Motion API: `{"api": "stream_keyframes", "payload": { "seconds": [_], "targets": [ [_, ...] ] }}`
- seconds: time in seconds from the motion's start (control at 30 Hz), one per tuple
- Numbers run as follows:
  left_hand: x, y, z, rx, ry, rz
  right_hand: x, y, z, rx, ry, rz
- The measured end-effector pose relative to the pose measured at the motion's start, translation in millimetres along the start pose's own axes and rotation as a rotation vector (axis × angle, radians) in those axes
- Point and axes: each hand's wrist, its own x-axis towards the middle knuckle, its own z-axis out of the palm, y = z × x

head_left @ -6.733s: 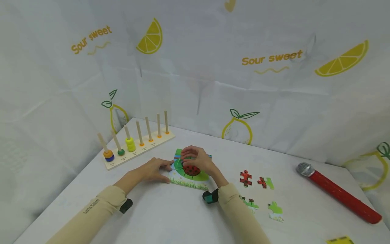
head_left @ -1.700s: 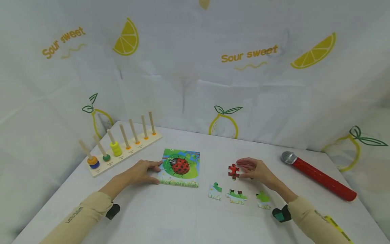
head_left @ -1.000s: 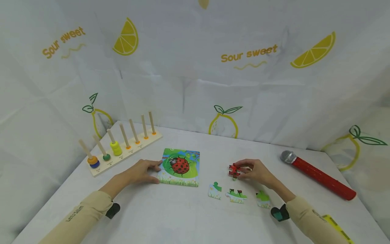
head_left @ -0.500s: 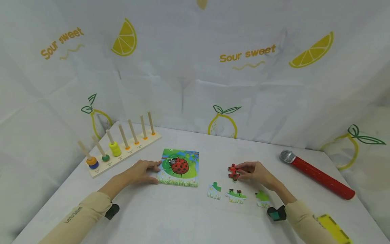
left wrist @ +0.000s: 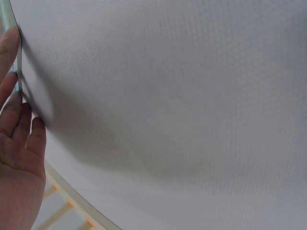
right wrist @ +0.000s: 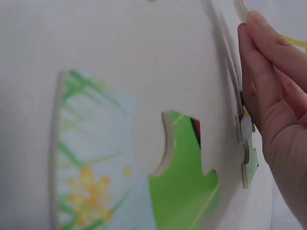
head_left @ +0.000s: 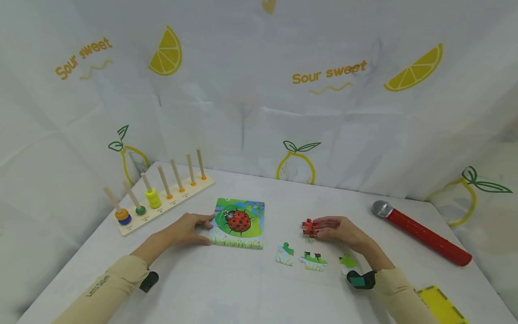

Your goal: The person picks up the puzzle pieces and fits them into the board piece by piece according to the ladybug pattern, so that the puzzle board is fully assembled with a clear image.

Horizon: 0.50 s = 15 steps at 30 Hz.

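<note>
My left hand [head_left: 187,228] rests at the left edge of a square ladybug picture [head_left: 237,223]. In the left wrist view its relaxed fingers [left wrist: 36,136] lie near and against that edge. To the right, my right hand [head_left: 337,228] pinches a red puzzle piece [head_left: 310,228] with black spots by its right side. The right wrist view shows thumb and fingertips together at the piece, mostly edge-on. Below lie a green-and-white corner piece [head_left: 285,254], a flowered grass piece [head_left: 313,261] and a green piece [head_left: 348,261], partly covered by the wrist camera.
A wooden peg board [head_left: 167,204] with coloured beads stands at the back left. On the right lies a red microphone [head_left: 422,234]. A yellow flat object [head_left: 441,306] sits at the front right beside the right sleeve. White printed cloth [head_left: 243,99] hangs behind the table.
My right hand has left the ladybug picture for the loose pieces on the right. It has taken hold of the red piece and shifted it slightly. My left hand stays at the picture's edge.
</note>
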Motion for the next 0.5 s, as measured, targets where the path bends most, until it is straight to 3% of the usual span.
{"api": "stream_keyframes", "payload": {
  "seconds": [0.33,0.5],
  "targets": [
    [-0.4,1.5,-1.1,0.008,-0.002,-0.001,8,-17,14.5,0.208,-0.027,0.078],
    [0.3,0.0,-0.4,0.005,-0.003,0.004,16,-23,24.9,0.257,-0.020,0.094]
  ]
}}
